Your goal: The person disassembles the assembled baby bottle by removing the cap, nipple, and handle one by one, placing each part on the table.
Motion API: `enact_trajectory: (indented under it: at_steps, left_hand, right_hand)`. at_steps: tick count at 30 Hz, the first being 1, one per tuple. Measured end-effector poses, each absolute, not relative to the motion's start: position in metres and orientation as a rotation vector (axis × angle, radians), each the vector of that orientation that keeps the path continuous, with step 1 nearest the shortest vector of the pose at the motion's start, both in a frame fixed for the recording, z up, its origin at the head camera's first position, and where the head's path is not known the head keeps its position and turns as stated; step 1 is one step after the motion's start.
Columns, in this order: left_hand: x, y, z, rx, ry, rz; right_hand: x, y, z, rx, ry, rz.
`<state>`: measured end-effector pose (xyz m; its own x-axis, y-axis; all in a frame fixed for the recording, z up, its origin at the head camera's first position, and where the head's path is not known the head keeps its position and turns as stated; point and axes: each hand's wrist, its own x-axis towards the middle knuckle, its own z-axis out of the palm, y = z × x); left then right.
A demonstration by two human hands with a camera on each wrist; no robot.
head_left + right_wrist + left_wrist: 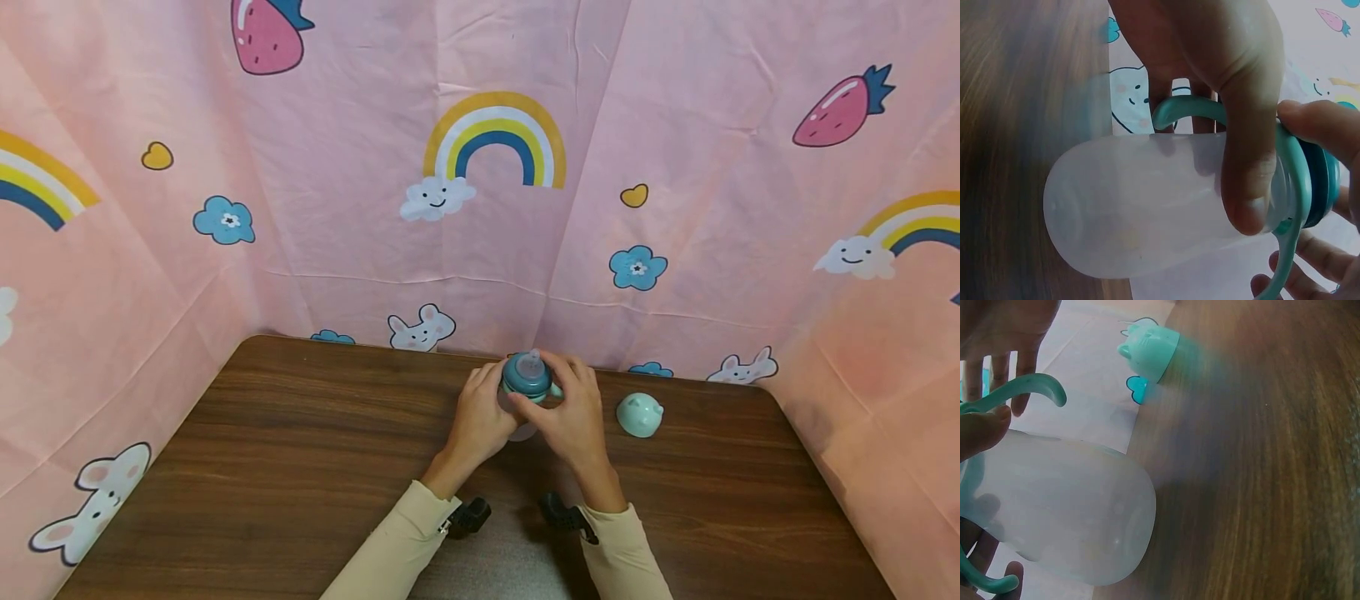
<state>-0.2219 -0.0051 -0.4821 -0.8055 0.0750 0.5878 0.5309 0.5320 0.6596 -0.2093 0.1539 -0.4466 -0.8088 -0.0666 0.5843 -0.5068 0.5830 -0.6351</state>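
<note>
A translucent baby bottle point(1135, 206) with mint side handles point(1035, 384) stands near the far edge of the table, between both hands. Its dark teal screw collar point(528, 377) and clear teat point(533, 363) point up. My left hand point(483, 414) grips the bottle, its thumb laid across the upper body in the right wrist view and its fingers behind. With thumb and fingers round the collar, my right hand point(579, 410) holds the top. Part of the collar is covered by fingers in the right wrist view.
To the right of the hands, a mint domed cap point(640, 415) with small ears lies on the brown wooden table point(300, 467). A pink printed cloth point(360, 208) hangs behind the table and along its sides. A black wrist mount point(471, 515) sits by the left sleeve.
</note>
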Motion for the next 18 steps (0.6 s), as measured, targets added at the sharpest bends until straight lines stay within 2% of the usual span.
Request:
enact_trajectory:
  at_steps: [18]
  left_hand:
    - [-0.2219,-0.0052,-0.4826,-0.501,-2.262,-1.199]
  right_hand:
    - [-0.2107,0.1546,-0.4456,0.466,-2.279,1.201]
